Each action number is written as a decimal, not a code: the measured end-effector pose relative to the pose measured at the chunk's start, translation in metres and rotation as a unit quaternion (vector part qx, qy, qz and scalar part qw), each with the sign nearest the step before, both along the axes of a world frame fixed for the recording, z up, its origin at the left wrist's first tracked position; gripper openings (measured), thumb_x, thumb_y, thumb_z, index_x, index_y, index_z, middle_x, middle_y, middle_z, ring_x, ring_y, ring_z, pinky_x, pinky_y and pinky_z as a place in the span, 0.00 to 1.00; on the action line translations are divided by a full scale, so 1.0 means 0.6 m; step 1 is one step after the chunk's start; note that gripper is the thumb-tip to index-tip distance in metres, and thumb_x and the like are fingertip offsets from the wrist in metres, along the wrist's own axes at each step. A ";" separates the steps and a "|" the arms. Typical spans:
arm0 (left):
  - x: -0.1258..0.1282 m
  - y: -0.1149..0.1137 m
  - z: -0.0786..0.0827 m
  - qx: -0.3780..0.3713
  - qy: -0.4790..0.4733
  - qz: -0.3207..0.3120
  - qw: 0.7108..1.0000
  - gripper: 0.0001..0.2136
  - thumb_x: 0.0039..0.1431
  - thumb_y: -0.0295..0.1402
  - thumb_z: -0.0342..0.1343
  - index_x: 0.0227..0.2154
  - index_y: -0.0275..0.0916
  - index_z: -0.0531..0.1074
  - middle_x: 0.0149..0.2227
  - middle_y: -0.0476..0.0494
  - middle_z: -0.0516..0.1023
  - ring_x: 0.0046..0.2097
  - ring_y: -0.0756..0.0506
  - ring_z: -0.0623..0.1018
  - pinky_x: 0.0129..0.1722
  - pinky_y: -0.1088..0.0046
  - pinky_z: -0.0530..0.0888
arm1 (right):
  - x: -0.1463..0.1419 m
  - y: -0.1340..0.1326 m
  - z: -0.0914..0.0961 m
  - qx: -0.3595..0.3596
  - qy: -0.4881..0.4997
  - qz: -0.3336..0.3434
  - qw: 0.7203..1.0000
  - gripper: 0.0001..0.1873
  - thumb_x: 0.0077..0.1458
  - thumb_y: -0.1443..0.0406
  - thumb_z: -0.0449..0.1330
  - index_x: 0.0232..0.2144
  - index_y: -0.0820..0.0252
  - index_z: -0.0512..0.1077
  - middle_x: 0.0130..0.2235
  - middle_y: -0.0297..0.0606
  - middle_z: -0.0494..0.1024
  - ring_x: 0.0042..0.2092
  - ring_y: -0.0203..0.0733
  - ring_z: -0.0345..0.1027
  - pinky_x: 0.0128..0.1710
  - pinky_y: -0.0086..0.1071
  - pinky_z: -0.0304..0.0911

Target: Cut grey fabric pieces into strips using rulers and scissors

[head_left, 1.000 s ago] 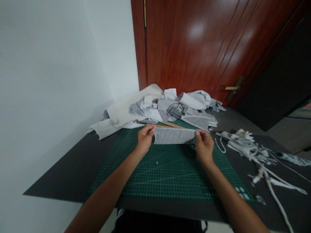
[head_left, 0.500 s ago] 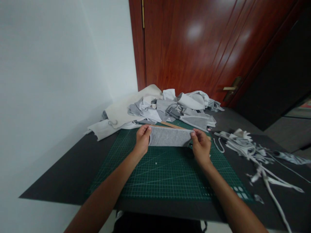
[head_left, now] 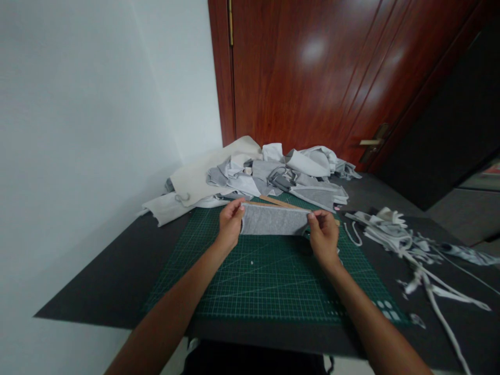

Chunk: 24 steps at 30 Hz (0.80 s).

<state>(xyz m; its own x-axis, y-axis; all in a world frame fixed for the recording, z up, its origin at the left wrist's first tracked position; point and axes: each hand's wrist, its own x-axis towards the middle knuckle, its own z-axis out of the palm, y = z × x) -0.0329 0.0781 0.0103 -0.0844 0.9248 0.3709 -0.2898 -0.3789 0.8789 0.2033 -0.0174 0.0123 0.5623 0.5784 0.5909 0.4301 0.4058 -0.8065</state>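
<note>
A grey piece of fabric point(head_left: 275, 220) with a paler top edge is stretched between my hands, above the green cutting mat point(head_left: 269, 291). My left hand point(head_left: 231, 221) pinches its upper left corner between thumb and fingers. At the upper right corner, my right hand point(head_left: 323, 234) pinches it the same way. Behind the fabric's top edge shows a brown wooden strip point(head_left: 279, 201), partly covered. A dark round object point(head_left: 305, 246) lies on the mat beside my right hand, mostly hidden by the hand and fabric.
Grey and white cloth pieces point(head_left: 234, 174) are heaped along the back, against the red-brown door point(head_left: 292, 78). To the right, cloth strips point(head_left: 390, 232) and a long pale cord point(head_left: 441, 317) lie on the dark table point(head_left: 105, 276). A white wall point(head_left: 97, 130) rises on the left.
The fabric and both hands hold almost the same place. The whole view has shifted very slightly.
</note>
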 end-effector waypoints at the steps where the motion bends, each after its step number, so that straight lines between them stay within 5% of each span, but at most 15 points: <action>1: 0.000 -0.001 0.000 0.000 0.005 -0.003 1.000 0.15 0.50 0.39 0.66 0.39 0.38 0.78 0.38 0.43 0.82 0.40 0.43 0.79 0.44 0.68 0.73 | 0.001 0.000 -0.001 -0.002 0.000 0.000 1.000 0.13 0.59 0.53 0.61 0.36 0.57 0.69 0.31 0.32 0.72 0.32 0.41 0.66 0.35 0.35 0.62; 11: 0.001 -0.007 0.005 0.027 0.029 0.014 0.999 0.12 0.56 0.42 0.63 0.36 0.38 0.78 0.35 0.45 0.82 0.37 0.45 0.79 0.41 0.70 0.73 | 0.005 0.007 -0.013 0.005 0.037 0.013 0.999 0.15 0.57 0.53 0.63 0.35 0.57 0.70 0.31 0.32 0.71 0.32 0.40 0.66 0.34 0.34 0.62; 19: -0.007 -0.002 0.003 0.036 0.088 0.073 0.993 0.11 0.56 0.42 0.61 0.32 0.38 0.78 0.34 0.45 0.81 0.37 0.44 0.79 0.41 0.70 0.73 | 0.012 0.014 -0.023 -0.021 0.069 0.024 0.997 0.18 0.54 0.52 0.65 0.40 0.59 0.76 0.36 0.38 0.78 0.38 0.45 0.73 0.44 0.42 0.67; 24: -0.008 -0.002 0.005 0.038 0.094 0.087 0.991 0.11 0.58 0.41 0.59 0.31 0.38 0.77 0.30 0.47 0.79 0.34 0.46 0.76 0.38 0.71 0.71 | 0.005 0.009 -0.018 -0.015 0.058 0.027 0.998 0.15 0.58 0.52 0.62 0.35 0.58 0.72 0.32 0.34 0.74 0.35 0.41 0.69 0.38 0.36 0.65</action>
